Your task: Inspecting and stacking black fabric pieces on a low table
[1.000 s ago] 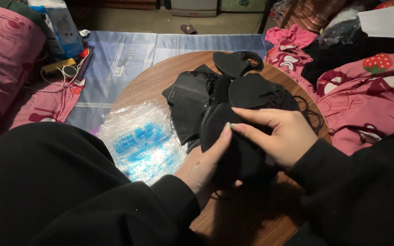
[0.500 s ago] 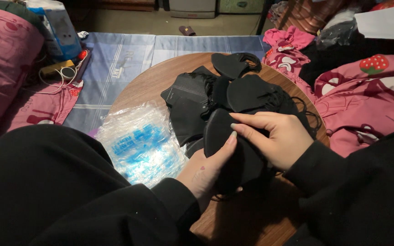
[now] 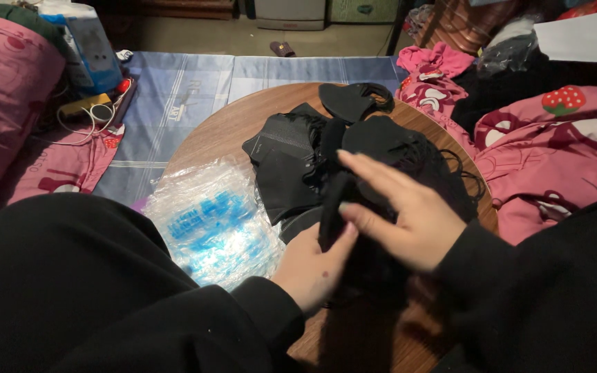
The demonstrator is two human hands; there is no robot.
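Observation:
Both hands work over a round wooden table (image 3: 243, 124). My left hand (image 3: 312, 266) holds a black face mask (image 3: 333, 207) from below, pinched upright between thumb and palm. My right hand (image 3: 409, 214) rests over the mask's right side, fingers stretched out flat and apart. Behind them lies a pile of black masks (image 3: 291, 162) with tangled ear loops (image 3: 450, 173), and one more black mask (image 3: 350, 100) sits at the table's far edge.
A crinkled clear plastic pack with blue print (image 3: 209, 221) lies on the table's left. Pink bedding (image 3: 561, 159) with strawberry print surrounds the right, a pink cushion (image 3: 8, 90) the left. A blue checked mat (image 3: 174, 90), a box (image 3: 88, 45) and cables (image 3: 84, 110) lie beyond.
My right hand has lifted its fingers from curled over the mask to stretched flat. The mask has turned from flat to folded upright in my left hand.

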